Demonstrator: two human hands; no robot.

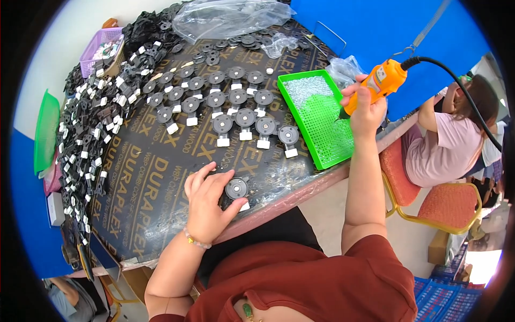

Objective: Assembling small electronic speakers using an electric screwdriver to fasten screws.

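My right hand [368, 114] is wrapped round an orange electric screwdriver [387, 78], which hangs from a coil spring and has a black cord. Its dark tip points down over a green perforated tray [328, 145]; small silvery screws [307, 90] are heaped at the tray's far end. Near the table's front edge, my left hand [206, 206] holds a black round part [236, 188] with a white block on its stem, pinned between thumb and fingers on the table. Rows of similar black parts [245, 119] lie just beyond, white ends toward me.
A long heap of black parts with white ends [102, 126] runs down the left side. Behind lie a clear plastic bag [225, 19] and a purple basket [101, 40]. A green bowl [47, 131] stands far left. At right, a person in pink [445, 142] sits by red chairs.
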